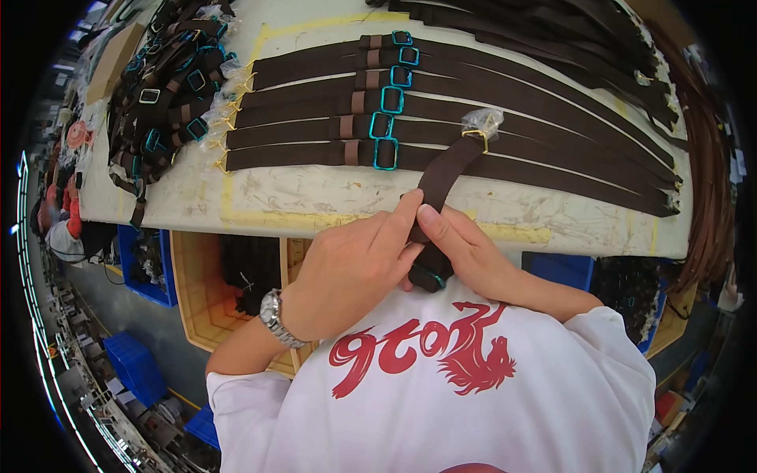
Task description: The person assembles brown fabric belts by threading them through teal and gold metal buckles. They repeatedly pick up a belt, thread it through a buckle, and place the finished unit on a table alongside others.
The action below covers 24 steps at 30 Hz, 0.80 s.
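A dark brown webbing strap (445,175) is held at the table's near edge, close to my body. My left hand (359,256) pinches it from the left, and my right hand (471,251) closes on it with the thumb laid on top. The strap's far end carries a gold metal ring (478,140) in clear plastic wrap (482,121) and rests over the laid-out straps. Below my fingers the strap folds, and a teal buckle (430,276) partly shows there. Several similar straps (300,130) lie side by side beyond, with teal buckles (385,154) near their middle.
A tangled heap of straps with buckles (169,94) lies at the table's left. More dark straps (544,35) are piled at the far right. Below the near edge of the table (300,206) stand a wooden box (201,284) and a blue bin (146,264).
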Available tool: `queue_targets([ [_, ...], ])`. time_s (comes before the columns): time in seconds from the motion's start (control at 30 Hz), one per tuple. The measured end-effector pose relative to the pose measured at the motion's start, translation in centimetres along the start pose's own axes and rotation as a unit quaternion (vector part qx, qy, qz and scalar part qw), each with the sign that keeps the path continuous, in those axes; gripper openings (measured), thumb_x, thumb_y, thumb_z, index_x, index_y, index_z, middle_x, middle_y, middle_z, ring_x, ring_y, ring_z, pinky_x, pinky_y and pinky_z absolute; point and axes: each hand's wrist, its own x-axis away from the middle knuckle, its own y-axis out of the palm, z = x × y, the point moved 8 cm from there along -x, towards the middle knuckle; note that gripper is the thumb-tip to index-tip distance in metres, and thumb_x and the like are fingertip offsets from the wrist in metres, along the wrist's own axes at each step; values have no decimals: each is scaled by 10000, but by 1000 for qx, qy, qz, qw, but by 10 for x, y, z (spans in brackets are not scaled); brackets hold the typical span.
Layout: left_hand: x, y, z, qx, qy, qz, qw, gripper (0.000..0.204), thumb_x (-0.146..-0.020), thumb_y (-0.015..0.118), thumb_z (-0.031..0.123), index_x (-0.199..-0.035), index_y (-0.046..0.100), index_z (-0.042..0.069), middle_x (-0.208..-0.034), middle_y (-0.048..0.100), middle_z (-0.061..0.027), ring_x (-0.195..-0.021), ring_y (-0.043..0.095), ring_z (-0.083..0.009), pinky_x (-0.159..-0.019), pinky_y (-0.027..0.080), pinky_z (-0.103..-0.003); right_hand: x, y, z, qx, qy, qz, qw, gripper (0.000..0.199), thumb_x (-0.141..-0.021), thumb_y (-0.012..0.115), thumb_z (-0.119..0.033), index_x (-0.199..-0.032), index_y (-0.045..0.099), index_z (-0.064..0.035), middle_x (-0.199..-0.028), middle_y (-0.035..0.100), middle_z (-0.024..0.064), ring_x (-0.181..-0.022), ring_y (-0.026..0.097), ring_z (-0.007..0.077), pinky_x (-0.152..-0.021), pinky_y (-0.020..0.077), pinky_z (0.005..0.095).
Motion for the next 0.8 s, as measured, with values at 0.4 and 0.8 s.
queue_targets([
  [0.4, 8, -12, -52, 299, -123, -126, 938, 212, -1004, 743, 165, -854, 685, 27, -706, 655, -48, -550, 548, -156, -518, 423, -304, -14, 22, -15, 142, 139, -241, 950, 588, -1118, 543, -592, -1136, 633, -12, -843, 692, 117, -730, 705, 189, -683, 547, 307],
  [0.8, 52, -4, -51, 468, -370, 2, 802, 305, -1064, 682, 177, -856, 722, -43, -694, 664, -40, -530, 506, -54, -487, 389, -224, 22, -4, -51, 394, -69, 23, 916, 303, -896, 854, -83, -1037, 592, -27, -1210, 711, 121, -1015, 711, 286, -872, 576, 367],
])
